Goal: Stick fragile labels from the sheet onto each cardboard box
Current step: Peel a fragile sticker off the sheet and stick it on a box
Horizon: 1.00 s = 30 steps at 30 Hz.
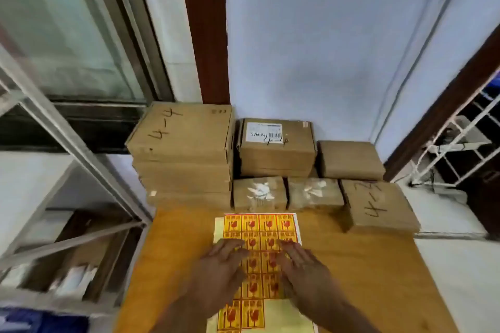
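A sheet of yellow and red fragile labels (259,227) lies flat on the orange-brown table (176,251). My left hand (219,267) and my right hand (303,265) rest palm down on the sheet's middle, fingers spread, holding nothing. Beyond the sheet stand cardboard boxes: a tall stack marked "4-4" (181,140) at the left, a box with a white barcode label (276,143) in the middle, two small taped boxes (259,193) (315,193) in front of it, a plain box (350,158) at the right, and a box marked "4-2" (378,205) nearest on the right.
A blue-white wall (311,48) rises behind the boxes. A metal frame shelf (67,143) with items on it stands to the left. A white wire rack (460,143) is at the far right. A window (67,30) sits at the upper left.
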Each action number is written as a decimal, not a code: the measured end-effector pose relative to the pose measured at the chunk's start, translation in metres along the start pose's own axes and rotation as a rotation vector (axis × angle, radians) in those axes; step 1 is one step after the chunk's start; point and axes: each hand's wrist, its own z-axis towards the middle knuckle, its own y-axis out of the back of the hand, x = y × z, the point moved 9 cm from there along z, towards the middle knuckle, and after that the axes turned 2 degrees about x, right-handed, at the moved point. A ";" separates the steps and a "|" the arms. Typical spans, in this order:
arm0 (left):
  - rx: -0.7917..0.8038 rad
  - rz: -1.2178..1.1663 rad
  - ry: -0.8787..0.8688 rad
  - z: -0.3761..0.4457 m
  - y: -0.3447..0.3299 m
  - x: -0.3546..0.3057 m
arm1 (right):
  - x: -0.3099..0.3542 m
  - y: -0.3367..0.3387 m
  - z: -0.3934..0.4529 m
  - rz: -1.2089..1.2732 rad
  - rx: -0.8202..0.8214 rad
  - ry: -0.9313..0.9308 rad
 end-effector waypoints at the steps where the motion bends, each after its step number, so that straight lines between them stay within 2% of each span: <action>1: -0.003 0.019 -0.053 0.003 -0.010 0.007 | -0.004 -0.010 0.001 0.021 -0.011 0.007; 2: 0.024 0.043 -0.091 0.002 -0.024 0.011 | -0.003 -0.026 0.002 0.036 -0.026 0.025; 7: -0.101 0.123 -0.162 -0.009 -0.049 0.024 | -0.012 -0.055 -0.006 -0.057 -0.190 -0.035; 11: -0.175 0.044 0.073 -0.003 -0.037 0.055 | -0.026 -0.063 0.003 -0.014 -0.090 -0.117; 14: -0.262 0.105 0.163 -0.030 -0.024 0.049 | -0.022 -0.045 -0.015 -0.014 -0.212 -0.213; 16: -0.216 0.135 0.205 -0.040 -0.023 0.040 | -0.028 -0.039 -0.020 0.035 -0.227 -0.281; 19: -0.137 0.058 0.204 -0.048 -0.028 0.031 | -0.029 -0.033 -0.026 0.167 -0.237 -0.329; 22: -0.068 0.072 0.186 -0.046 -0.033 0.032 | -0.027 -0.041 -0.026 0.061 -0.210 -0.289; 30: -0.030 0.020 0.179 -0.039 -0.048 0.047 | -0.036 -0.056 -0.019 0.069 -0.177 -0.275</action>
